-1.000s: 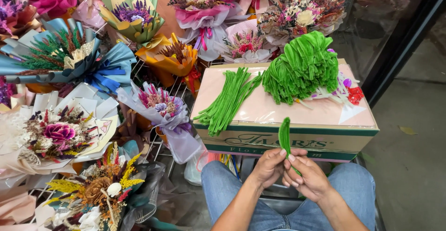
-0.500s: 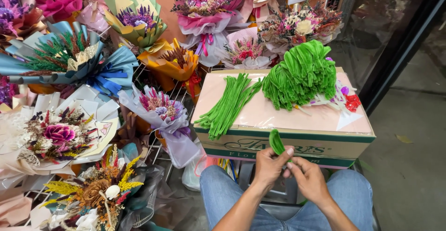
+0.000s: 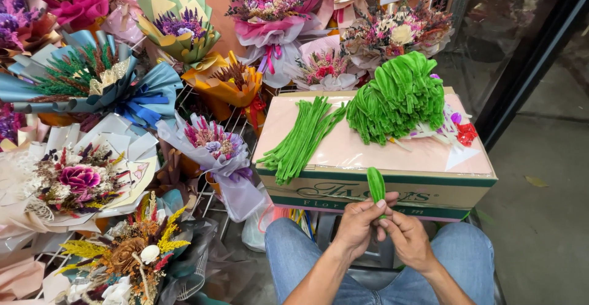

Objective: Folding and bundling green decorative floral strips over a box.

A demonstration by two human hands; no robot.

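— Since a moment ago, what has shifted?

— Both hands have dropped a little toward the lap, and the short folded green fuzzy wire loop stands upright above them, much as before.

— Who holds it?

— The left hand pinches its lower end, fingers closed narrow around it. The right hand sits just beside, at about 4 o'clock from the loop, its fingers curled in against the left hand's; whether they grip the loop's foot I cannot tell.

— And where is the loop?

— In front of the green-and-white cardboard box, against its near side, above the blue denim knees.

— What lies on the box?

— A pink sheet covers its top as a surface. A bundle of straight green fuzzy wires lies at 11 o'clock from the hands, and a heap of bent green fuzzy loops at 12 o'clock. Paper-wrapped dried-flower bouquets crowd from 9 to 12 o'clock.
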